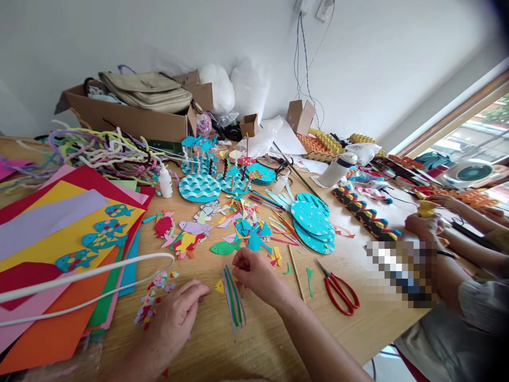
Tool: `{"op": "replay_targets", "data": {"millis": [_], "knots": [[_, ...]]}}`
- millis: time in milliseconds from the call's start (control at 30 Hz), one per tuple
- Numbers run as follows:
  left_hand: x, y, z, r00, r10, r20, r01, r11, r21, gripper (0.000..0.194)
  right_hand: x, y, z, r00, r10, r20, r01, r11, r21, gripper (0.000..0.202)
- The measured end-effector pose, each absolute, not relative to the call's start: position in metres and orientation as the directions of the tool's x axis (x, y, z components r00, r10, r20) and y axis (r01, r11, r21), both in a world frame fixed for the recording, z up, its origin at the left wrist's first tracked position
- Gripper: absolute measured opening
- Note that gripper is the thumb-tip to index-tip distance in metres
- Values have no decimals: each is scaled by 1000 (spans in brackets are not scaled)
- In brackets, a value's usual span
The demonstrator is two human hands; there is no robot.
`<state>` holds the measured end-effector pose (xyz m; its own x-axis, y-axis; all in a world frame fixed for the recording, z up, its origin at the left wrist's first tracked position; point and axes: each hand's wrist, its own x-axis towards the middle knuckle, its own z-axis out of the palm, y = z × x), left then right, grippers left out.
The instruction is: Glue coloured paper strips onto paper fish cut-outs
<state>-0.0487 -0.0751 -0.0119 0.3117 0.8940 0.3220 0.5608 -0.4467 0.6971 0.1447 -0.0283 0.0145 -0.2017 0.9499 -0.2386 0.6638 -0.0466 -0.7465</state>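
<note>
My left hand [181, 310] hovers or rests over the wooden table, fingers bent together, left of a paper fish; whether it holds anything is hidden. My right hand [254, 273] is pinched at the upper right edge of the fish, and what is between its fingertips is too small to tell. The fish has a yellow head [220, 287] and a body of purple and green strips [234, 300]. Small colored paper bits [147, 310] lie beside my left hand. A green paper fish [225, 248] and blue scraps [254, 233] are just beyond my right hand.
Red-handled scissors [342, 294] and a thin stick [296, 273] lie to the right. Colored paper sheets [59, 297] with blue fish are stacked left, under a white cord [131, 261]. Blue discs [312, 220] and a glue bottle [165, 181] stand farther back. Another person's hands [423, 223] work at right.
</note>
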Motion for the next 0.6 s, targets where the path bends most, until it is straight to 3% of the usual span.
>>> {"op": "replay_targets", "data": {"millis": [233,600], "knots": [[-50,-76,-18,302,909,289,545,-413,730,32,138,-33,16,-254,937,-239,568,-55,-821,12],[-51,-73,-15,220,938,269,502,-345,793,24,126,-40,28,-260,946,-196,541,-25,-841,14]]}}
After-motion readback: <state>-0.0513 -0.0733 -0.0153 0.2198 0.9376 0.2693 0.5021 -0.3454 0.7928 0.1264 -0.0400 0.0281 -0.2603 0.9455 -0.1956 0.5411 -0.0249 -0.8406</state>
